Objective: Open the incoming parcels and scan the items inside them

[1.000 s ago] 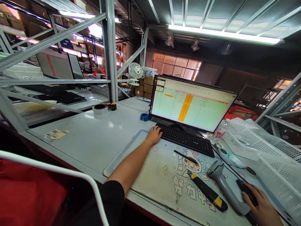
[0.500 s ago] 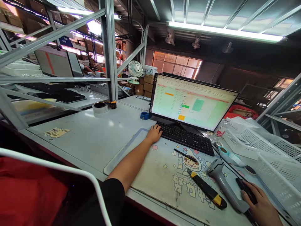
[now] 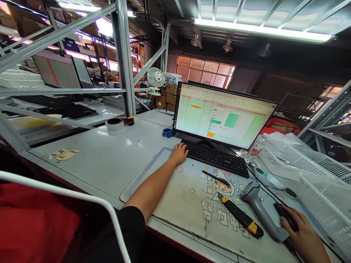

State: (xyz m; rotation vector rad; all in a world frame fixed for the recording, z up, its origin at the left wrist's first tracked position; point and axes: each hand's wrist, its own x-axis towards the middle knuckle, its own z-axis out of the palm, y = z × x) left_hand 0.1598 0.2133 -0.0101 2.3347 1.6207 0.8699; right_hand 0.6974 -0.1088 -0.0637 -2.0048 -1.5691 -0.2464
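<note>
My left hand [image 3: 179,154] rests on the left end of a black keyboard [image 3: 216,159], fingers laid over the keys and holding nothing. At the lower right, my right hand [image 3: 304,233] is wrapped over a black computer mouse [image 3: 286,217]. Just left of the mouse lies a grey handheld barcode scanner [image 3: 264,212]. A black and yellow utility knife [image 3: 241,217] and a dark pen [image 3: 216,178] lie on the printed desk mat [image 3: 178,204]. Behind the keyboard stands a lit monitor [image 3: 203,113] showing a spreadsheet and a smaller window over it.
White perforated baskets [image 3: 326,193] crowd the right side. A tape roll [image 3: 115,124], a tape measure [image 3: 129,120] and a blue ring-shaped item [image 3: 167,133] sit farther back. A metal upright [image 3: 123,58] rises beyond the desk's far left. A white tube [image 3: 68,193] crosses the lower left.
The view has shifted slightly, so most things sit a little farther left and up. Both hands keep their places on the keyboard and the mouse.
</note>
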